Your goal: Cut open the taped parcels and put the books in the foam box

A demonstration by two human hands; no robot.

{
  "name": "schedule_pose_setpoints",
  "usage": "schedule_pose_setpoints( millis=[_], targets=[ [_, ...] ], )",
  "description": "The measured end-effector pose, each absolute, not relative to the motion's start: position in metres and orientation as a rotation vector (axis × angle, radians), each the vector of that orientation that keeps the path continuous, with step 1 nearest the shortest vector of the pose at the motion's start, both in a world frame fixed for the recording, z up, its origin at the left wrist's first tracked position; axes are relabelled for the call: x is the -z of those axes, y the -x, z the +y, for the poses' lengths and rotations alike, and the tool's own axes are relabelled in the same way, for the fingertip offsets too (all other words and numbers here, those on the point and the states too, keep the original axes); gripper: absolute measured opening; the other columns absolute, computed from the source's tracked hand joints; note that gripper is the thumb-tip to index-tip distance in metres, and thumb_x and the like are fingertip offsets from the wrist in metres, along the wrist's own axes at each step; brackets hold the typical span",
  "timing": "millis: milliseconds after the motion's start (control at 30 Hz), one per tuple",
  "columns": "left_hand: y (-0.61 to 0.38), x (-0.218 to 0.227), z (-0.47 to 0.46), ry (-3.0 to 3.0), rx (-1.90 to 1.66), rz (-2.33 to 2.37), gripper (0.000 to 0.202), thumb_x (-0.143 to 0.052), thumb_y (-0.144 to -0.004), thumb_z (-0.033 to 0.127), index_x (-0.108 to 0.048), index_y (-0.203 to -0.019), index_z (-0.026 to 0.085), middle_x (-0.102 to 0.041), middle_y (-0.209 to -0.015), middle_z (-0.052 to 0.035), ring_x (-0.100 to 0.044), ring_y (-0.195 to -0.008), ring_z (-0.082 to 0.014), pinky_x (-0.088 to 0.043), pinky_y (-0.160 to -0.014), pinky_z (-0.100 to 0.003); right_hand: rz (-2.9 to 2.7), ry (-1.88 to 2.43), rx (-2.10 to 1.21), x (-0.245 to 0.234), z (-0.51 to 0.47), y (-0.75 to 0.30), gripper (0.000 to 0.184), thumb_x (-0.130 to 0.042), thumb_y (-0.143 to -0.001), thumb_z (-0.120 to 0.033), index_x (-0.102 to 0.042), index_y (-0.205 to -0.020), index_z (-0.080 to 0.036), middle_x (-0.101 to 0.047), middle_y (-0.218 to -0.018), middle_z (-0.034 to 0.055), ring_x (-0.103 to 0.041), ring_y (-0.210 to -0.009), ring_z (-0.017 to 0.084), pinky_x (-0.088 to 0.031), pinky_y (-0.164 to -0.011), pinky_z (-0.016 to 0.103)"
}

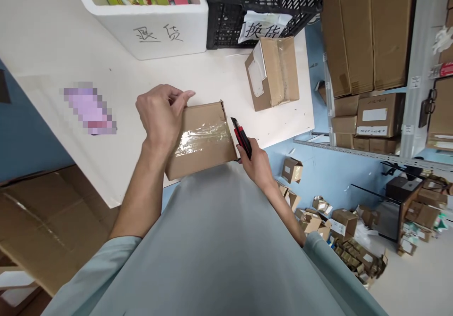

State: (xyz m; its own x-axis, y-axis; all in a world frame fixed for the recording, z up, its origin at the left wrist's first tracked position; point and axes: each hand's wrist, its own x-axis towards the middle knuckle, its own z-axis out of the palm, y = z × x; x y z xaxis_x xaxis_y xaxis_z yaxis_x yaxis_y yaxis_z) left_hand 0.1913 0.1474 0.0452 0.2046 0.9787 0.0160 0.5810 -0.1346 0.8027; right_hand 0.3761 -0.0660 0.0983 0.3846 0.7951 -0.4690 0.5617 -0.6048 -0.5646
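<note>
A taped brown cardboard box [203, 139] lies on the white table [106, 94] close to my body. My left hand [163, 115] rests on the box's left end, fingers curled over its far corner and gripping it. My right hand [256, 165] is closed around a red and black utility knife [242, 137], whose tip sits at the box's right edge. Clear tape shines across the top of the box.
A second cardboard box [274, 73] with a white label lies further back on the table. Behind stand a white foam bin [155, 19] and a black plastic crate [262, 4]. Shelves of cartons [375, 113] are at right; several small boxes litter the floor [339, 221].
</note>
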Motion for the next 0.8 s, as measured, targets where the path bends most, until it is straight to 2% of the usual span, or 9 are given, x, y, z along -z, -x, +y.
schedule_pose_setpoints(
  millis=[67, 200, 267, 367, 433, 567, 667, 800],
  targets=[
    [-0.194, -0.046, 0.15, -1.823, -0.723, 1.472, 0.047, -0.075, -0.109, 0.058, -0.078, -0.09, 0.016, -0.078, -0.087, -0.0027, -0.067, -0.081, -0.0175, -0.056, -0.094, -0.039, -1.236, 2.396, -1.016, -0.107, -0.068, -0.372, 0.035, -0.051, -0.117, -0.048, -0.061, -0.143, -0.028, -0.085, -0.106, 0.0082, -0.084, -0.095, 0.035, -0.062, -0.085, 0.039],
    [-0.197, -0.041, 0.15, -1.841, -0.709, 1.451, 0.027, -0.081, -0.107, 0.046, -0.081, -0.094, 0.022, -0.086, -0.102, -0.0047, -0.07, -0.082, -0.0194, -0.055, -0.091, -0.038, -1.395, 2.485, -0.926, -0.12, -0.066, -0.359, 0.054, -0.043, -0.119, -0.04, -0.049, -0.169, -0.021, -0.082, -0.137, 0.0157, -0.083, -0.114, 0.037, -0.064, -0.092, 0.043],
    [-0.196, -0.037, 0.149, -1.866, -0.74, 1.377, 0.022, -0.077, -0.11, 0.042, -0.085, -0.106, 0.022, -0.087, -0.111, -0.0049, -0.075, -0.087, -0.0204, -0.057, -0.093, -0.04, -1.441, 2.528, -0.894, -0.125, -0.064, -0.353, 0.061, -0.04, -0.119, -0.037, -0.039, -0.179, -0.021, -0.079, -0.146, 0.0166, -0.081, -0.12, 0.037, -0.065, -0.097, 0.045],
    [-0.194, -0.032, 0.145, -1.912, -0.818, 1.187, 0.03, -0.064, -0.115, 0.034, -0.082, -0.135, 0.022, -0.088, -0.125, -0.004, -0.081, -0.105, -0.0216, -0.061, -0.103, -0.041, -1.467, 2.583, -0.873, -0.13, -0.06, -0.344, 0.066, -0.035, -0.12, -0.035, -0.03, -0.185, -0.023, -0.08, -0.141, 0.0162, -0.08, -0.122, 0.037, -0.065, -0.102, 0.046],
    [-0.194, -0.031, 0.141, -1.923, -0.845, 1.062, 0.034, -0.06, -0.116, 0.034, -0.08, -0.141, 0.026, -0.088, -0.128, -0.0024, -0.082, -0.113, -0.0223, -0.062, -0.106, -0.041, -1.476, 2.617, -0.861, -0.133, -0.057, -0.339, 0.068, -0.033, -0.121, -0.034, -0.025, -0.187, -0.024, -0.08, -0.138, 0.0161, -0.079, -0.121, 0.036, -0.065, -0.102, 0.047],
    [-0.199, -0.026, 0.134, -1.951, -0.788, 0.896, 0.025, -0.061, -0.114, 0.04, -0.086, -0.119, 0.036, -0.088, -0.114, 0.0004, -0.08, -0.112, -0.0255, -0.062, -0.106, -0.045, -1.497, 2.772, -0.866, -0.142, -0.047, -0.326, 0.07, -0.03, -0.122, -0.031, -0.014, -0.19, -0.025, -0.077, -0.142, 0.0179, -0.08, -0.115, 0.035, -0.066, -0.099, 0.047],
    [-0.202, -0.019, 0.13, -2.01, -0.751, 0.751, 0.021, -0.065, -0.111, 0.038, -0.085, -0.108, 0.034, -0.086, -0.108, -0.0009, -0.074, -0.125, -0.0296, -0.058, -0.113, -0.052, -1.511, 2.892, -0.914, -0.151, -0.039, -0.316, 0.072, -0.028, -0.122, -0.03, -0.006, -0.19, -0.026, -0.074, -0.147, 0.0193, -0.08, -0.11, 0.034, -0.067, -0.096, 0.047],
    [-0.205, -0.011, 0.128, -2.078, -0.742, 0.719, 0.02, -0.067, -0.111, 0.034, -0.085, -0.104, 0.031, -0.084, -0.105, -0.0039, -0.068, -0.132, -0.032, -0.055, -0.11, -0.054, -1.528, 3.026, -0.931, -0.161, -0.029, -0.301, 0.076, -0.031, -0.121, -0.027, 0.002, -0.19, -0.03, -0.073, -0.149, 0.0187, -0.081, -0.104, 0.032, -0.068, -0.097, 0.048]
  ],
)
